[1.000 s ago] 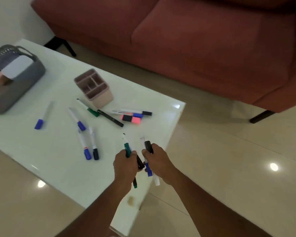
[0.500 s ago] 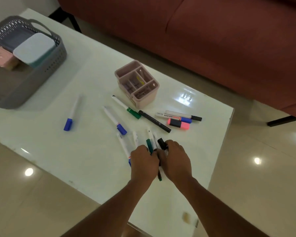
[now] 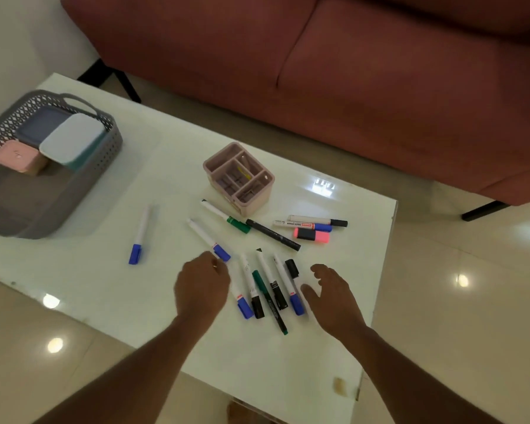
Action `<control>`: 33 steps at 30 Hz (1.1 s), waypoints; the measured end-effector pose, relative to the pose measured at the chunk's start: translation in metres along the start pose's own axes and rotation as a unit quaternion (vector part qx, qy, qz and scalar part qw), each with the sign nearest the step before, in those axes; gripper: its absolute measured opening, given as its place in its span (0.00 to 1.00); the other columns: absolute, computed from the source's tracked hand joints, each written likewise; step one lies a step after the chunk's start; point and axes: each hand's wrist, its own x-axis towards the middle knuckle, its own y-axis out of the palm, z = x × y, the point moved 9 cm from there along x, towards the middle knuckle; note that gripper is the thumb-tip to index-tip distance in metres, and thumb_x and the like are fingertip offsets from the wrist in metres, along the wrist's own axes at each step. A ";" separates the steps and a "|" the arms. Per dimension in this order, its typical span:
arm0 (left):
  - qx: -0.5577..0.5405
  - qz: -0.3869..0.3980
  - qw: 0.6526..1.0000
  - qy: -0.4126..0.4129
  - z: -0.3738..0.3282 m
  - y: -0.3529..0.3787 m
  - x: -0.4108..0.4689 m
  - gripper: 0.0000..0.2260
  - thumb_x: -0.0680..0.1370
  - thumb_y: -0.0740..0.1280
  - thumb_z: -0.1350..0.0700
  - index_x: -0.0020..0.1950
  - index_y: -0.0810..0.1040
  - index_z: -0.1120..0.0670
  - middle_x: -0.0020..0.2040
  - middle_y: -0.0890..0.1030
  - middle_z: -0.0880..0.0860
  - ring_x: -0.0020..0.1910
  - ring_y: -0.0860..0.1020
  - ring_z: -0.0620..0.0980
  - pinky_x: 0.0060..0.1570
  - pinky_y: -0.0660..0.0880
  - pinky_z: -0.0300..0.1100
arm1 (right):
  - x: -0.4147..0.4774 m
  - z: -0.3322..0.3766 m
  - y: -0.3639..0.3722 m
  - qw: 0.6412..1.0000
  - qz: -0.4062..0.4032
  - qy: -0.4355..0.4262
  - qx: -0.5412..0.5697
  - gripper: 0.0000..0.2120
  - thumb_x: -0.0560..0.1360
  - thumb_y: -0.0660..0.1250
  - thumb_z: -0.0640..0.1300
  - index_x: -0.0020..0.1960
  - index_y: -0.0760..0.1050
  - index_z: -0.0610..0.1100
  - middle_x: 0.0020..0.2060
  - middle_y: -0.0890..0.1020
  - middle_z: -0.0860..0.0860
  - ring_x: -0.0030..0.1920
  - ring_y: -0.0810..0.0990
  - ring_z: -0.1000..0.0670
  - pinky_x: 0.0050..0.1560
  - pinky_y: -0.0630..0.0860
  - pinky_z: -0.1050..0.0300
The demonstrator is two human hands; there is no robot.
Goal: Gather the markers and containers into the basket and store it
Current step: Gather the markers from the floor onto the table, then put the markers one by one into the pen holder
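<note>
On the near tabletop (image 3: 166, 154), between left grip (image 3: 201, 286), loosely curled and holding nothing, and right grip (image 3: 331, 292), fingers spread and empty: loose markers (image 3: 268, 286). More scattered farther out beside pink organizer (image 3: 237, 179). Far left, grey basket (image 3: 114, 148) with containers (image 3: 71, 139) inside.

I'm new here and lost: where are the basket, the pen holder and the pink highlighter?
Basket (image 3: 86, 185), head view, its outer side wall.
Pen holder (image 3: 259, 200), head view, its front wall.
Pink highlighter (image 3: 317, 237), head view, its pink body.
</note>
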 end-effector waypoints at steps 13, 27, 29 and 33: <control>0.089 0.028 0.995 -0.035 0.127 -0.040 0.131 0.13 0.77 0.65 0.56 0.55 0.73 0.65 0.53 0.77 0.66 0.53 0.76 0.67 0.50 0.74 0.56 | 0.065 0.106 -0.009 0.948 -0.211 0.100 0.218 0.26 0.73 0.66 0.61 0.62 0.72 0.45 0.37 0.81 0.53 0.39 0.81 0.53 0.48 0.79 0.56; -0.033 0.240 0.963 0.120 0.086 0.024 0.064 0.10 0.79 0.65 0.47 0.52 0.73 0.53 0.47 0.78 0.50 0.47 0.79 0.49 0.48 0.76 0.40 | 0.144 0.224 0.014 0.969 -0.116 0.081 0.203 0.09 0.78 0.61 0.45 0.57 0.73 0.48 0.45 0.83 0.51 0.33 0.85 0.47 0.34 0.84 0.50; -0.049 0.245 0.962 0.114 0.086 0.022 0.062 0.11 0.78 0.65 0.46 0.50 0.73 0.53 0.46 0.78 0.49 0.46 0.78 0.48 0.46 0.75 0.39 | 0.147 0.255 0.026 0.979 -0.070 0.019 0.189 0.12 0.77 0.64 0.44 0.60 0.71 0.47 0.45 0.82 0.49 0.34 0.85 0.45 0.34 0.84 0.48; -0.038 0.222 0.964 0.141 0.097 0.005 0.071 0.14 0.80 0.60 0.41 0.42 0.70 0.50 0.36 0.74 0.46 0.35 0.75 0.45 0.37 0.74 0.36 | 0.144 0.300 0.068 0.995 0.038 -0.065 0.070 0.19 0.72 0.67 0.41 0.62 0.69 0.45 0.45 0.81 0.43 0.34 0.84 0.41 0.31 0.83 0.44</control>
